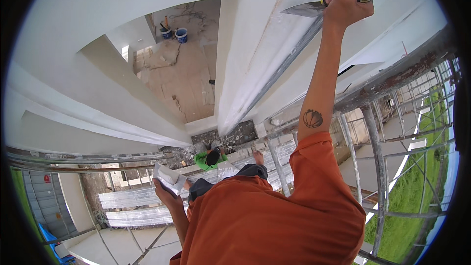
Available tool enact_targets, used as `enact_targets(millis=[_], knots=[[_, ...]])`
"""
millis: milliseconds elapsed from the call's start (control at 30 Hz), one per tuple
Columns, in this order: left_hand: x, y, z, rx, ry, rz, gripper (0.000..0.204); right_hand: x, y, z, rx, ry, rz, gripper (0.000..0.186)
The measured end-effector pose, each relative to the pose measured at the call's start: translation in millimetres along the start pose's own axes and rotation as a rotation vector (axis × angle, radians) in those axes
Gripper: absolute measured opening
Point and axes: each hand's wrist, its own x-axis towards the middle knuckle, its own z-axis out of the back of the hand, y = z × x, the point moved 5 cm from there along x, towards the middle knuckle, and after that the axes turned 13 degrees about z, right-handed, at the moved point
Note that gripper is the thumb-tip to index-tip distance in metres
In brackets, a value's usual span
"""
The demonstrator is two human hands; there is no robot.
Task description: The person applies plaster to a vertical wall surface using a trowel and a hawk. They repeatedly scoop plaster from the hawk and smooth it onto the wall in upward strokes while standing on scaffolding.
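High on the white wall column (260, 29), my right hand (346, 5) grips a putty knife (301, 10) by its black and yellow handle, its wide metal blade lying at the white surface. A grey strip (274, 73) runs along the column's edge beside it. Down at the lower left, my left hand (167, 191) is closed on a pale, flat metal plate (169, 176), which looks smeared with white paste.
Steel scaffold poles (373, 147) surround me, with a thick pipe (392, 73) at right. White-smeared planks (127, 216) lie below. A co-worker in green (203, 159) crouches beneath me. Through an opening, two buckets (181, 36) stand on the floor. Grass (417, 206) shows far down.
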Motion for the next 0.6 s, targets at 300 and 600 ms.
enact_targets(millis=[300,600], knots=[[0.3,-2.1,-15.9,0.002,0.011,-0.002,0.045,-15.3,-8.5,-1.3,0.015,-0.144,-0.147,0.034],[0.7,-1.7,-8.1,0.024,-0.031,-0.009,0.048,6.4,-7.5,35.2,0.073,-0.215,-0.043,0.033]])
